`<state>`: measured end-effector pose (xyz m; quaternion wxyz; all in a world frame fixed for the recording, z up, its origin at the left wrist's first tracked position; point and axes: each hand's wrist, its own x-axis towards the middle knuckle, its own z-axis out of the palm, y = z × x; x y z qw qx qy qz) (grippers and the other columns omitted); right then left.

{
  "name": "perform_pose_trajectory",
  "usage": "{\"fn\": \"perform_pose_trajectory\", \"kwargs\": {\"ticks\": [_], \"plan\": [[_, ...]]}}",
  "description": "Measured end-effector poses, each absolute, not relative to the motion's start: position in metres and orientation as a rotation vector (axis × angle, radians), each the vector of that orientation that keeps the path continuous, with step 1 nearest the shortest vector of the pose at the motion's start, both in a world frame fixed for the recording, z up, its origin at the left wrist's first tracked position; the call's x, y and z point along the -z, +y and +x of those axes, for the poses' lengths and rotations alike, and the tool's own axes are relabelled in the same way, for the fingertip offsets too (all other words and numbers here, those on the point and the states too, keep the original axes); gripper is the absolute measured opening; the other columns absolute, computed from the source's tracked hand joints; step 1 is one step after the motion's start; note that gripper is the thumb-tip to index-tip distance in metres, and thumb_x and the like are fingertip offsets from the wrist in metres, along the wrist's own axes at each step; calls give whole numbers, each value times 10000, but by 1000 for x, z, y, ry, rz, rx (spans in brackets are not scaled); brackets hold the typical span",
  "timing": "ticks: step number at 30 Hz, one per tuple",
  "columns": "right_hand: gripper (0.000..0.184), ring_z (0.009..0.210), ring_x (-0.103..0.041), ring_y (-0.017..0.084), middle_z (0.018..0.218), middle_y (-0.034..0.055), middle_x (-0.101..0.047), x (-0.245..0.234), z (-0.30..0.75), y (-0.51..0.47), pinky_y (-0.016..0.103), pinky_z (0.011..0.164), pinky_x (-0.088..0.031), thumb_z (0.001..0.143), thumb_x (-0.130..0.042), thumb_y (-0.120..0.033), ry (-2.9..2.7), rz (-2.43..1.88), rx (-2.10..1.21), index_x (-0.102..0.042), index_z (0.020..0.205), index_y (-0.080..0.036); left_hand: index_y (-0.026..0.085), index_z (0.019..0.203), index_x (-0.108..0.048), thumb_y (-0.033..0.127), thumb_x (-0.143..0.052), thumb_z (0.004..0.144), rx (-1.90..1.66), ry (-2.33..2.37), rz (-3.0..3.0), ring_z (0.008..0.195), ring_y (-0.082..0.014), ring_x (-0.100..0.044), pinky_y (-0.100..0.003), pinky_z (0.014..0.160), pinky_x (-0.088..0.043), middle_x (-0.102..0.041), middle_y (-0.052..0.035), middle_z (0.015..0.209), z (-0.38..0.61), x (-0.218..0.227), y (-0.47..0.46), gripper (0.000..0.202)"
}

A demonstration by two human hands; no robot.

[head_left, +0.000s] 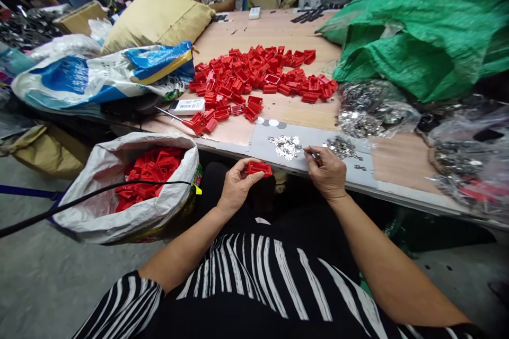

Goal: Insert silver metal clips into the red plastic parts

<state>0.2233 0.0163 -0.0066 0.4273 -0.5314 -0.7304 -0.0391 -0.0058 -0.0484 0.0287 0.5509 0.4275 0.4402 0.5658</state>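
Observation:
My left hand [236,184] is closed around a small red plastic part [259,168], held just below the table's front edge. My right hand [328,172] rests at that edge with its fingers pinched on a thin metal tool [314,154], next to a little heap of small silver metal pieces [285,146]. A second scatter of silver pieces [342,147] lies just beyond the right hand. A big pile of the same red plastic parts [254,77] covers the middle of the table.
A white sack [99,212] holding more red parts stands on the floor at my left, with a black cable across it. A green bag [413,37], clear bags of metal pieces [369,108], a blue-white bag [95,77] and a remote-like white device [186,106] crowd the table. Another person sits at the far side.

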Motion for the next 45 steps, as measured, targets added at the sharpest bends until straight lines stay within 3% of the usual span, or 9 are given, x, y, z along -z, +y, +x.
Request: {"fn": "perform_pose_trajectory", "kwargs": {"ticks": [30, 34, 40, 45], "plan": [[177, 792, -644, 236, 892, 74, -696, -5, 225, 13, 337, 732, -493, 894, -517, -302, -1755, -1388, -127, -664, 919, -207, 181, 1010, -643, 274, -720, 740, -1361, 1093, 1037, 869, -150, -648, -285, 855, -502, -692, -29, 941, -12, -23, -52, 296], [178, 774, -630, 225, 876, 63, -686, -23, 217, 3, 323, 693, -487, 878, -540, -321, -1686, -1363, -372, -674, 916, -209, 194, 1034, -647, 288, -691, 773, -1374, 1161, 1291, 937, -179, -630, -310, 886, -489, -656, -55, 1011, -10, -32, -50, 280], [218, 737, -584, 181, 816, 11, -624, -42, 191, -22, 282, 670, -459, 806, -649, -401, -1560, -1205, -1131, -618, 923, -220, 234, 1077, -644, 279, -662, 802, -1380, 1231, 1714, 969, -196, -606, -326, 878, -482, -650, -60, 1018, -5, -40, -49, 279], [274, 673, -524, 148, 782, -2, -580, -42, 183, -28, 251, 597, -421, 782, -685, -435, -1506, -1154, -1341, -584, 902, -211, 261, 1216, -574, 231, -619, 833, -1293, 1218, 1917, 1024, -199, -599, -341, 919, -478, -637, -71, 1096, -3, -43, -53, 387]]}}
